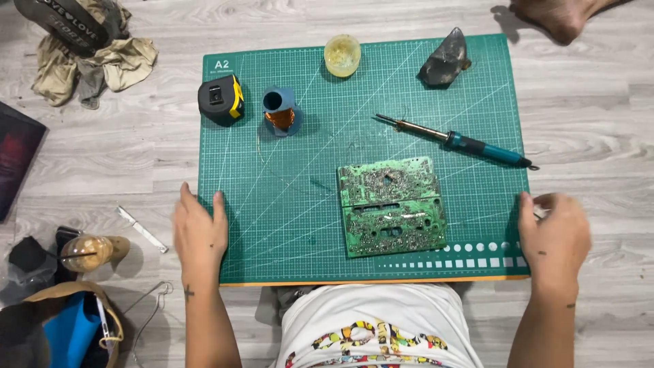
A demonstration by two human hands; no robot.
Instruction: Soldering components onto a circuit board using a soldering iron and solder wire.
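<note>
A person is sitting over a green gridded cutting mat [286,204] on a grey wood floor. The left hand [199,233], fingers spread and empty, is resting on the mat's left edge; the right hand [555,238], loosely curled and holding nothing visible, is resting at its right edge. A worn green circuit board [392,206] is lying flat between them, with a blue-handled soldering iron [455,141] just beyond it, both untouched, so the work looks like it is only being set up.

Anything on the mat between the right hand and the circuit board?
Nothing visible. The right hand rests at the cutting mat's right edge; bare mat separates it from the circuit board. The soldering iron lies farther up.
</note>
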